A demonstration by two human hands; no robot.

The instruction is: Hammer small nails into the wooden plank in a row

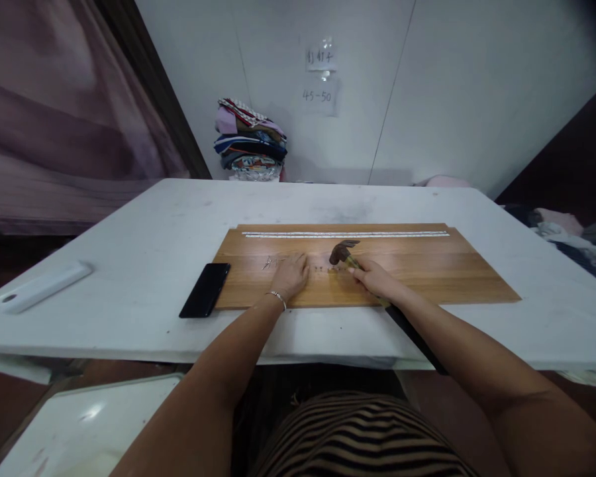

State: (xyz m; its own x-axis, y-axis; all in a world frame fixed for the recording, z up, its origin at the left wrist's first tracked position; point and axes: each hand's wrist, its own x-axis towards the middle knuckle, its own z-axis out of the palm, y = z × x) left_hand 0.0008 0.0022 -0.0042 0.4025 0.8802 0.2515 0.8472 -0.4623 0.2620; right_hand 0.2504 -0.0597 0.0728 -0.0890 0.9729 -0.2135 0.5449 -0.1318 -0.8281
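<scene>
My right hand is wrapped round the handle of a claw hammer. The hammer's dark metal head hangs over the wooden board, above a short row of small nails standing in it. To the left of that row, my left hand lies palm down on the board, fingers stretched forward. Loose nails are scattered just left of its fingers, and the hand may hide some of them. A silver bracelet circles the left wrist.
Beside the board's left end lies a black phone. A white-handled object rests farther left on the white table. White measuring strips run along the board's far edge. Folded clothes are stacked by the wall.
</scene>
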